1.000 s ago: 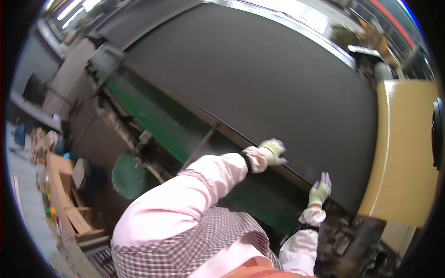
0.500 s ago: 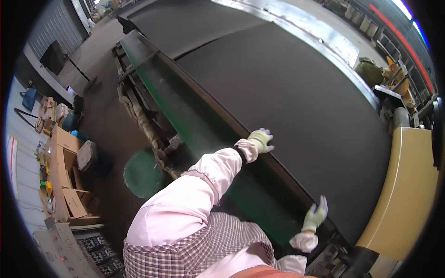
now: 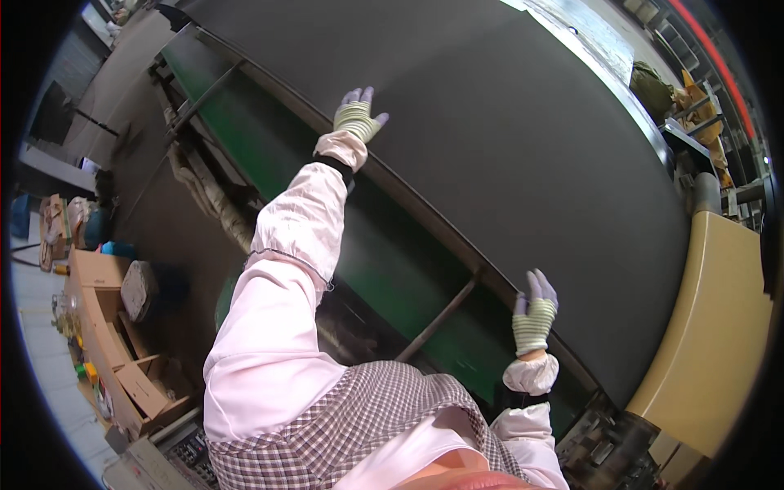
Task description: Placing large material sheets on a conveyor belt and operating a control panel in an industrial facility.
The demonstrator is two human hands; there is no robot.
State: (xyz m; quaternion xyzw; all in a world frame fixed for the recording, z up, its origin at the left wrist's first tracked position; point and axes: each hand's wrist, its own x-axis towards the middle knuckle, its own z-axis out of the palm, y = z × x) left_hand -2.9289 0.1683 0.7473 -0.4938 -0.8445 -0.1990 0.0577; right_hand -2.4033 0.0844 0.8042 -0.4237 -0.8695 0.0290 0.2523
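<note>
A wide dark grey sheet [image 3: 531, 180] lies flat across the surface in front of me, its near edge running diagonally along a dark rail [image 3: 425, 214]. At that edge, farther off to the left, my left hand [image 3: 358, 117] is open, fingers spread over the sheet's border. My right hand [image 3: 535, 314] is open near the closer end of the edge, with fingers raised and thumb apart. Both wear pale green striped gloves with lavender fingertips. Neither holds anything; whether the fingers touch the sheet, I cannot tell.
Below the rail runs a green panel [image 3: 367, 253], crossed by a metal bar [image 3: 445, 310]. A rounded tan machine cover [image 3: 702, 318] stands at right, with machine parts [image 3: 608, 445] beneath it. Cardboard boxes [image 3: 102, 269] sit at left. A shiny strip [image 3: 600, 73] borders the sheet's far side.
My left hand has moved forward and left along the edge, and my right hand has moved forward. The dividing line across the dark sheet no longer shows clearly. The view has shifted.
</note>
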